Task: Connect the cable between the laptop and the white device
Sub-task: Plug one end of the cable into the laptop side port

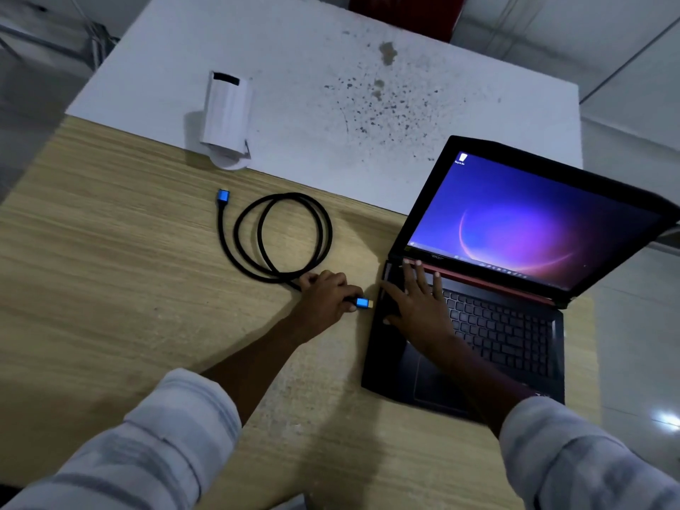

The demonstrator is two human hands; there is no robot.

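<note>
fingers (346, 288) hold cable plug (364, 302) lengthwise, seemingly toward laptop (478, 325).

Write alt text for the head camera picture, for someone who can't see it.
A left hand holds a blue plug of a coiled black cable near an open laptop, which the right hand steadies. A white device lies farther back.

I see the black coiled cable (283, 237) with blue plugs left of the open laptop (489, 288); the white device (227, 119) stands beyond it.
</note>
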